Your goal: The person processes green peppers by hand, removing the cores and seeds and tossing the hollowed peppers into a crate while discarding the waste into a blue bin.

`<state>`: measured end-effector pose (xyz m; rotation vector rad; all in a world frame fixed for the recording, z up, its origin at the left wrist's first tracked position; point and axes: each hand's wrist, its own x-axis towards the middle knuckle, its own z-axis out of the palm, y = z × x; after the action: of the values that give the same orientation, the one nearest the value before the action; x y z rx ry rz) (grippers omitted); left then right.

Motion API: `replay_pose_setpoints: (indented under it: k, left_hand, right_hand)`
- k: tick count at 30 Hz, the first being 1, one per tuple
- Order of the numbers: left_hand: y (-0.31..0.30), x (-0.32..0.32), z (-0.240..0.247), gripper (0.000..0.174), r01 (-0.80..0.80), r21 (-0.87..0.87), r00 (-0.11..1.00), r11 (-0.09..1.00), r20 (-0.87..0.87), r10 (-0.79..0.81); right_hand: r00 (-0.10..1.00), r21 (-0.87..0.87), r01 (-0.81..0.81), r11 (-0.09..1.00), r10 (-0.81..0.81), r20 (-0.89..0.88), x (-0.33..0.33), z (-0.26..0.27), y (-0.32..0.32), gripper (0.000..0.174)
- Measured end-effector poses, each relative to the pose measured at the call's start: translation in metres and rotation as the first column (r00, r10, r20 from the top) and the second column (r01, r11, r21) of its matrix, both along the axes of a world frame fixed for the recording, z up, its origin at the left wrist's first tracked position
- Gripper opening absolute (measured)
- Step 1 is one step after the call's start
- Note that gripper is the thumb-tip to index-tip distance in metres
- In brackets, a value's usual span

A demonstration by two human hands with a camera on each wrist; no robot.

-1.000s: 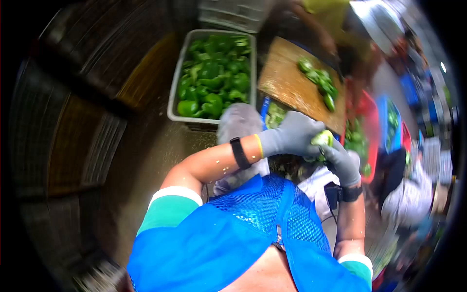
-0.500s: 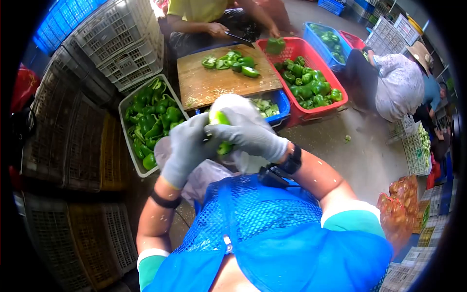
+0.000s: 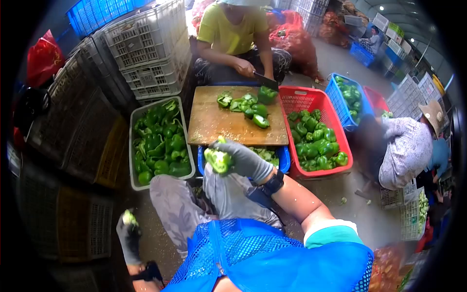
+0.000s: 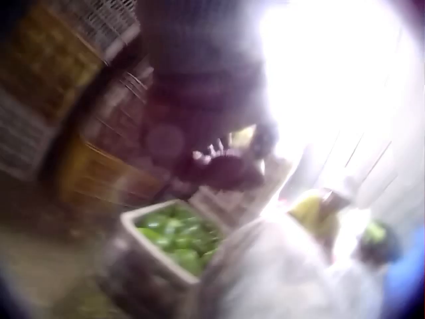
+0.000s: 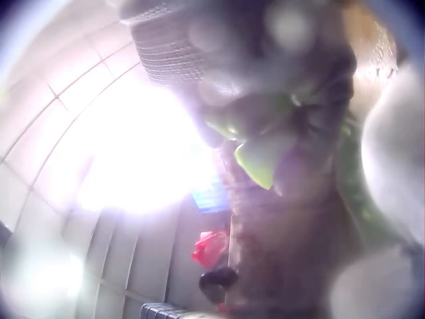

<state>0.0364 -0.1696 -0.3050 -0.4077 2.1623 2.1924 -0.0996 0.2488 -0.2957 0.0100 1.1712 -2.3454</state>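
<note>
In the head view, my gloved right hand grips an open green pepper, its pale inside showing, above my knees. The right wrist view shows the gloved hand close to the lens around a green piece. Down at the lower left, my gloved left hand holds a small pale-green piece away from my body. The left wrist view is blurred, with a dark glove and a yellowish piece at its fingers.
A grey crate of green peppers stands left of a cutting board; a blue tub lies under it. A red crate stands right. Across the board, a person holds a knife. Stacked crates rise at left.
My hands have parted: the left swung down and out to the lower left with a pale piece, while the right keeps the pepper. The head view has turned, showing more of the person across the board.
</note>
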Motion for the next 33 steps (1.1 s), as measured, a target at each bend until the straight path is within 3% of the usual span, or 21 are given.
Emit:
replay_pose_setpoints:
  k: [2,3,5,7,9,11,12,13,14,15,16,17,18,20,21,22,25,27,29,31,33]
  left_hand:
    - [-0.044,0.031,-0.046,0.051,0.13,-0.401,0.971,0.907,0.235,-0.035]
    - [-0.053,0.046,-0.057,0.065,0.37,-0.78,0.927,0.505,0.343,-0.15]
    - [0.002,0.017,0.008,0.072,0.304,-0.668,0.952,0.679,0.228,-0.203]
    - [0.042,-0.039,0.01,0.075,0.09,-0.539,0.976,0.837,-0.121,-0.182]
    - [0.145,-0.087,0.071,0.07,0.217,-0.061,0.918,0.974,-0.326,-0.225]
    - [0.2,-0.128,0.059,0.058,0.221,-0.08,0.858,0.972,-0.459,-0.233]
    - [0.194,-0.149,0.032,0.052,0.21,-0.139,0.899,0.968,-0.363,-0.247]
    - [0.187,-0.162,0.011,0.047,0.218,-0.205,0.933,0.954,-0.243,-0.266]
    - [0.2,-0.167,0.028,0.044,0.29,-0.085,0.955,0.953,-0.042,-0.294]
    - [0.193,-0.174,0.016,0.043,0.29,-0.131,0.956,0.948,0.002,-0.293]
    - [0.193,-0.178,0.017,0.043,0.301,-0.045,0.953,0.953,0.048,-0.299]
    - [0.191,-0.182,0.019,0.043,0.298,0.043,0.95,0.953,0.087,-0.301]
    - [0.186,-0.185,0.016,0.044,0.268,0.039,0.957,0.963,0.105,-0.271]
    - [0.174,-0.194,0.014,0.041,0.22,-0.046,0.961,0.974,0.182,-0.208]
    - [0.172,-0.197,0.015,0.039,0.18,-0.087,0.965,0.98,0.207,-0.159]
    - [0.164,-0.202,0.009,0.037,0.167,-0.041,0.967,0.985,0.203,-0.155]
    - [0.158,-0.206,-0.003,0.035,0.125,-0.008,0.978,0.992,0.167,-0.122]
    - [0.164,-0.206,-0.005,0.036,0.044,0.087,0.968,0.995,0.244,-0.064]
    - [0.176,-0.2,0.001,0.032,-0.005,0.253,0.961,0.967,0.269,-0.066]
    - [0.171,-0.2,0.002,0.031,0.025,0.307,0.948,0.952,0.294,-0.119]
    - [0.176,-0.192,0.004,0.032,-0.009,0.22,0.984,0.975,0.174,-0.03]
  right_hand:
    - [0.992,0.038,0.083,0.996,-0.086,0.093,-0.033,-0.013,0.006,0.024]
    - [0.998,0.025,0.057,0.998,-0.057,0.018,-0.047,-0.024,0.015,0.029]
    - [0.991,-0.024,0.129,0.991,-0.128,0.029,-0.053,-0.012,0.002,0.034]
    - [0.997,0.025,0.06,0.998,-0.059,-0.051,-0.061,-0.009,-0.027,0.044]
    - [0.992,0.022,0.022,1.0,-0.019,-0.127,-0.051,0.003,-0.06,0.051]
    - [0.836,0.291,0.066,0.954,0.106,-0.538,-0.04,0.003,-0.068,0.057]
    - [0.715,0.209,-0.09,0.974,0.21,-0.667,-0.042,0.01,-0.059,0.06]
    - [0.699,0.17,-0.14,0.975,0.219,-0.681,-0.044,0.008,-0.04,0.058]
    - [0.785,0.171,-0.045,0.984,0.141,-0.603,-0.042,-0.008,-0.012,0.056]
    - [0.886,0.216,0.159,0.963,-0.043,-0.462,-0.037,-0.03,0.022,0.054]
    - [0.89,0.333,0.404,0.852,-0.282,-0.359,-0.029,-0.057,0.062,0.052]
    - [0.795,0.502,0.607,0.616,-0.466,-0.389,-0.021,-0.085,0.107,0.051]
    - [0.715,0.659,0.691,0.298,-0.416,-0.562,-0.003,-0.117,0.155,0.058]
    - [0.653,0.681,0.501,-0.535,-0.283,-0.703,0.033,-0.181,0.25,0.073]
    - [0.714,0.858,0.314,-0.408,-0.493,-0.496,0.049,-0.191,0.276,0.084]
    - [0.725,0.958,0.281,-0.062,-0.64,-0.254,0.059,-0.195,0.295,0.097]
    - [0.802,0.993,0.092,0.079,-0.597,-0.027,0.063,-0.313,0.315,0.125]
    - [0.682,0.975,-0.201,-0.097,-0.728,0.068,0.035,-0.276,0.295,0.124]
    - [0.575,0.991,-0.136,-0.019,-0.816,0.063,0.01,-0.267,0.308,0.111]
    - [0.548,0.991,0.118,-0.065,-0.828,-0.12,-0.029,-0.246,0.336,0.099]
    - [0.495,0.887,0.44,-0.139,-0.787,-0.368,-0.079,-0.19,0.364,0.088]
